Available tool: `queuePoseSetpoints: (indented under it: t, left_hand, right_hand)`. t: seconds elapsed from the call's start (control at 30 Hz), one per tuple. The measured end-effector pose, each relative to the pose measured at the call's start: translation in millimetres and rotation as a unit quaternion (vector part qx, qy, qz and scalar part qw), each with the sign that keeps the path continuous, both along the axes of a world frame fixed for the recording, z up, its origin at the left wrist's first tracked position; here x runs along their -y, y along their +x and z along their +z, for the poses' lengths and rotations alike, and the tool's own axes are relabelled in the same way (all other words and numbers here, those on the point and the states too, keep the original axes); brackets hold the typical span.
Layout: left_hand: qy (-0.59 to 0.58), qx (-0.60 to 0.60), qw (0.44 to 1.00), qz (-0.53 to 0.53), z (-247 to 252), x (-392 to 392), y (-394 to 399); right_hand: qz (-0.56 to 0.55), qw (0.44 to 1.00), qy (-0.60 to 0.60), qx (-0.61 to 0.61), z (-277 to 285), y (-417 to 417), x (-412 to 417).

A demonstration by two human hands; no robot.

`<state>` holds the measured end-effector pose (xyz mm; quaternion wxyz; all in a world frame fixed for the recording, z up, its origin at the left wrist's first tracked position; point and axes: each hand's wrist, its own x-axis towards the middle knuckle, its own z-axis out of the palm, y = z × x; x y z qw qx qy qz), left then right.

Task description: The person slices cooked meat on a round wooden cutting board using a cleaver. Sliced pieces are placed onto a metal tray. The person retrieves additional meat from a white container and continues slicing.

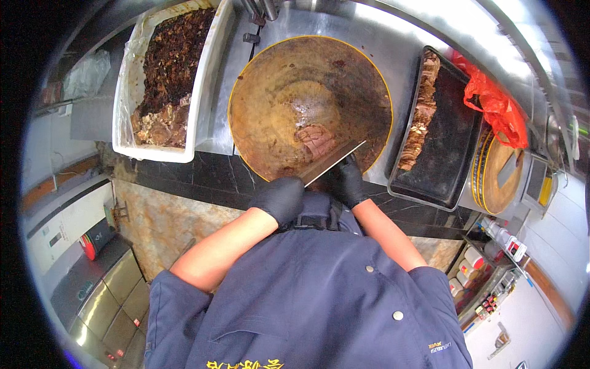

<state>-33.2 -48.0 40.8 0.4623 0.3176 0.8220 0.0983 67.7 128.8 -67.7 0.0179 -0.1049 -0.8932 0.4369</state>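
My left hand, in a black glove, closes around the handle end of a cleaver. Its blade slants across the near part of a round wooden chopping block with a yellow rim. Just beyond the blade lies a small piece of cooked meat, cut into slices that sit close together. My right hand, also gloved in black, is at the near side of the blade, its fingers by the blade's far end. The blade partly hides those fingers, so whether they grip anything is unclear.
Left of the block stands a white plastic tub of dark braised food. At right, a black tray holds a row of sliced meat. Beyond it are a red plastic bag and stacked round boards.
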Motion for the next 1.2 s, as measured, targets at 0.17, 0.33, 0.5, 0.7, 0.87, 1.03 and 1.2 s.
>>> queuePoseSetpoints:
  t: [0.17,0.33,0.5,0.7,0.87,1.03,1.2]
  left_hand:
    - [0.036,-0.026,0.999,-0.025,-52.5,-13.3,1.9]
    - [0.076,-0.084,0.993,0.032,-102.2,-50.7,-2.6]
    - [0.102,-0.100,0.990,0.010,-86.5,-37.3,-6.7]
    - [-0.013,-0.067,0.997,-0.023,8.4,-17.7,0.0]
    - [0.009,-0.068,0.997,-0.025,7.1,-4.1,6.4]
    - [-0.023,-0.045,0.998,-0.028,-7.4,-8.6,6.8]
    - [-0.006,-0.038,0.999,-0.035,-48.7,-30.3,2.0]
  right_hand:
    - [0.038,0.999,0.022,0.007,0.1,0.7,-7.6]
    - [0.009,1.000,0.012,-0.014,5.4,-1.8,-6.5]
    - [0.029,0.999,0.028,-0.004,11.7,3.0,-7.2]
    - [-0.012,0.999,0.024,-0.039,-9.1,3.3,-1.2]
    - [-0.008,0.999,-0.010,-0.037,-11.3,7.4,-3.0]
    - [0.014,0.999,0.019,-0.046,-11.7,8.0,-6.0]
    - [0.024,0.999,0.005,-0.041,-13.2,5.9,-12.0]
